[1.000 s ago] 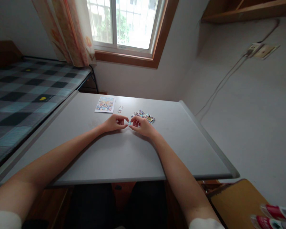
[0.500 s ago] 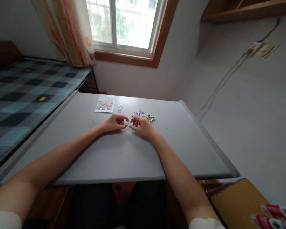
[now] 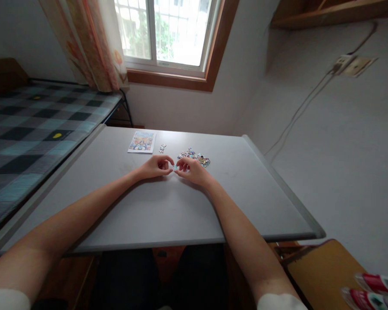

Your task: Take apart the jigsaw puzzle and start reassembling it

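Note:
Between my fingertips is a small light-blue jigsaw puzzle piece (image 3: pixel 175 167); whether it is one piece or two joined ones is too small to tell. My left hand (image 3: pixel 157 166) pinches it from the left with thumb and forefinger. From the right, my right hand (image 3: pixel 192 169) grips it the same way. Just beyond my right hand lies a heap of loose puzzle pieces (image 3: pixel 198 158), partly covered by that hand. A small cluster of pieces (image 3: pixel 162 148) rests behind my left hand. Left of it lies a printed picture sheet (image 3: pixel 142 142).
The white table (image 3: pixel 155 215) has raised side edges. A bed with a checked cover (image 3: pixel 84 116) stands at the left, and a wall with cables (image 3: pixel 292 122) is at the right. Red-labelled bottles (image 3: pixel 371 297) lie on a wooden stool (image 3: pixel 326 271) at lower right.
The view has shifted very slightly. Both hands keep their pinch on the small piece, with hardly any movement.

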A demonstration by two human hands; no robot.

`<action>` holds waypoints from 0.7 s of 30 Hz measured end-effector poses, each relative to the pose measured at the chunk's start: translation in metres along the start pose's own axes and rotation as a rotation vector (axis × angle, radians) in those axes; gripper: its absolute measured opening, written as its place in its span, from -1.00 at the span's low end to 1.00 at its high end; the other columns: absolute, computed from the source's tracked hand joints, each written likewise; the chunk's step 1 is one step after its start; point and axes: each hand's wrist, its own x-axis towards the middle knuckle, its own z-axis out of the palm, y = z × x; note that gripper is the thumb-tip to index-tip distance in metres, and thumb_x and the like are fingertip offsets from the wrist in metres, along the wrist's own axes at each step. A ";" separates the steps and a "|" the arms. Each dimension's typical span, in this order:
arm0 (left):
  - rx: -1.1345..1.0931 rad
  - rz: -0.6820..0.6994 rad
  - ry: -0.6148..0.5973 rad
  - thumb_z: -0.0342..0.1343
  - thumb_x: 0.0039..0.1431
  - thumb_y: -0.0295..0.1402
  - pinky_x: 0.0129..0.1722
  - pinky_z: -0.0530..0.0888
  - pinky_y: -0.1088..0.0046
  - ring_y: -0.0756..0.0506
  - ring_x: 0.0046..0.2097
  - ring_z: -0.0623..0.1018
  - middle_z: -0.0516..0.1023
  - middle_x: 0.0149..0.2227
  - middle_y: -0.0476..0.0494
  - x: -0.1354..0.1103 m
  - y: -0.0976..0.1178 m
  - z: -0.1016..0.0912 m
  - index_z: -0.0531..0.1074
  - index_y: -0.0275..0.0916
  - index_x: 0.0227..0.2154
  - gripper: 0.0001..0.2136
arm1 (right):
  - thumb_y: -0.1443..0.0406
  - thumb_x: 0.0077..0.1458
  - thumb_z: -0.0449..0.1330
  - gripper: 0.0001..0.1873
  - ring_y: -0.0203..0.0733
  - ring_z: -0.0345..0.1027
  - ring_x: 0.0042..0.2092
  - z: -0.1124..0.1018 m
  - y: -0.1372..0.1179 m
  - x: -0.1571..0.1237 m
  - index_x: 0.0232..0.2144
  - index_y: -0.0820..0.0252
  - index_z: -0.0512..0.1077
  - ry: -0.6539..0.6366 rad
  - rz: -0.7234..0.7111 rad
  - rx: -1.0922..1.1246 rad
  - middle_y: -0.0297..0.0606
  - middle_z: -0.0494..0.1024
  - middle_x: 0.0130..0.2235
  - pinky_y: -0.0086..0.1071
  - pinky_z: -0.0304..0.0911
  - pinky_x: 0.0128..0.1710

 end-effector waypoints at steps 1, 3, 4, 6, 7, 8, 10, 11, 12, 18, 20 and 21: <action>-0.003 -0.003 -0.002 0.20 0.01 -0.31 -0.61 0.16 0.66 0.13 -0.61 0.23 0.27 -0.65 0.12 0.000 0.000 0.000 0.42 -0.34 -0.33 -0.79 | 0.26 0.00 0.23 -0.84 -0.33 0.29 -0.40 0.000 0.000 0.000 -0.34 0.21 0.42 -0.001 0.002 -0.002 -0.34 0.44 -0.42 -0.43 0.22 -0.35; -0.008 -0.004 -0.005 0.20 0.00 -0.31 -0.61 0.16 0.65 0.13 -0.60 0.24 0.27 -0.65 0.12 0.000 -0.002 0.000 0.42 -0.34 -0.32 -0.78 | 0.27 0.00 0.23 -0.85 -0.33 0.29 -0.40 -0.001 -0.001 0.000 -0.34 0.20 0.42 -0.003 0.007 -0.004 -0.35 0.44 -0.42 -0.43 0.22 -0.35; -0.010 -0.004 -0.004 0.20 0.01 -0.31 -0.61 0.16 0.65 0.13 -0.60 0.24 0.27 -0.65 0.12 0.001 -0.003 0.000 0.42 -0.34 -0.32 -0.78 | 0.27 0.00 0.23 -0.85 -0.33 0.29 -0.40 -0.001 -0.001 0.000 -0.34 0.20 0.42 -0.004 0.008 -0.005 -0.35 0.44 -0.42 -0.43 0.22 -0.35; -0.013 -0.005 -0.004 0.20 0.02 -0.31 -0.60 0.16 0.65 0.13 -0.60 0.24 0.27 -0.64 0.12 0.001 -0.005 0.000 0.42 -0.35 -0.31 -0.78 | 0.27 -0.01 0.24 -0.85 -0.32 0.29 -0.40 -0.001 -0.001 0.000 -0.34 0.20 0.43 -0.005 0.010 -0.007 -0.35 0.44 -0.42 -0.43 0.22 -0.35; -0.014 -0.008 -0.005 0.20 0.02 -0.31 -0.60 0.16 0.64 0.13 -0.60 0.24 0.27 -0.64 0.12 0.001 -0.006 0.000 0.42 -0.35 -0.30 -0.77 | 0.27 -0.01 0.24 -0.85 -0.32 0.29 -0.40 -0.002 0.000 0.000 -0.34 0.20 0.43 -0.006 0.009 -0.009 -0.35 0.45 -0.42 -0.44 0.21 -0.35; -0.015 -0.010 -0.006 0.20 0.02 -0.31 -0.60 0.16 0.64 0.13 -0.60 0.24 0.27 -0.64 0.12 0.002 -0.007 0.000 0.42 -0.35 -0.30 -0.77 | 0.27 -0.01 0.24 -0.85 -0.32 0.29 -0.40 -0.002 0.000 0.000 -0.34 0.21 0.43 -0.005 0.007 -0.013 -0.35 0.45 -0.43 -0.44 0.21 -0.35; -0.014 -0.012 -0.007 0.20 0.01 -0.31 -0.60 0.16 0.65 0.13 -0.60 0.24 0.28 -0.64 0.12 0.002 -0.007 0.000 0.42 -0.35 -0.30 -0.77 | 0.28 -0.01 0.24 -0.85 -0.32 0.29 -0.40 -0.002 0.000 0.001 -0.34 0.21 0.43 -0.002 0.000 -0.022 -0.35 0.44 -0.43 -0.44 0.21 -0.35; -0.012 -0.011 -0.006 0.20 0.00 -0.31 -0.60 0.15 0.65 0.13 -0.60 0.24 0.28 -0.64 0.12 0.002 -0.006 0.000 0.42 -0.35 -0.30 -0.77 | 0.28 -0.01 0.24 -0.85 -0.32 0.29 -0.40 -0.003 -0.001 0.001 -0.34 0.21 0.43 0.001 -0.002 -0.028 -0.35 0.44 -0.44 -0.44 0.21 -0.35; -0.009 -0.008 -0.003 0.20 0.00 -0.32 -0.60 0.15 0.65 0.13 -0.60 0.24 0.28 -0.64 0.12 0.002 -0.006 0.001 0.42 -0.35 -0.31 -0.77 | 0.29 -0.02 0.24 -0.85 -0.32 0.29 -0.40 -0.003 -0.001 0.000 -0.34 0.22 0.43 0.001 -0.004 -0.034 -0.35 0.43 -0.44 -0.45 0.21 -0.35; -0.018 -0.017 -0.020 0.21 -0.02 -0.31 -0.61 0.13 0.64 0.13 -0.61 0.22 0.26 -0.65 0.14 0.003 0.001 0.001 0.39 -0.35 -0.31 -0.76 | 0.31 -0.02 0.23 -0.86 -0.33 0.29 -0.39 -0.003 -0.005 0.000 -0.34 0.23 0.44 0.001 -0.020 -0.039 -0.35 0.45 -0.43 -0.45 0.20 -0.35; -0.027 -0.023 -0.021 0.22 -0.01 -0.30 -0.61 0.13 0.64 0.13 -0.60 0.22 0.27 -0.65 0.13 0.002 0.002 0.000 0.39 -0.35 -0.30 -0.74 | 0.31 -0.02 0.23 -0.88 -0.33 0.29 -0.39 -0.004 -0.006 0.000 -0.35 0.23 0.43 -0.003 -0.017 -0.039 -0.34 0.45 -0.43 -0.44 0.20 -0.34; -0.030 -0.026 -0.020 0.22 -0.01 -0.29 -0.60 0.14 0.64 0.13 -0.60 0.23 0.28 -0.64 0.13 0.002 0.001 0.000 0.39 -0.35 -0.30 -0.74 | 0.31 -0.02 0.23 -0.88 -0.33 0.29 -0.39 -0.005 -0.006 0.001 -0.36 0.22 0.43 -0.007 -0.016 -0.041 -0.34 0.44 -0.43 -0.44 0.20 -0.34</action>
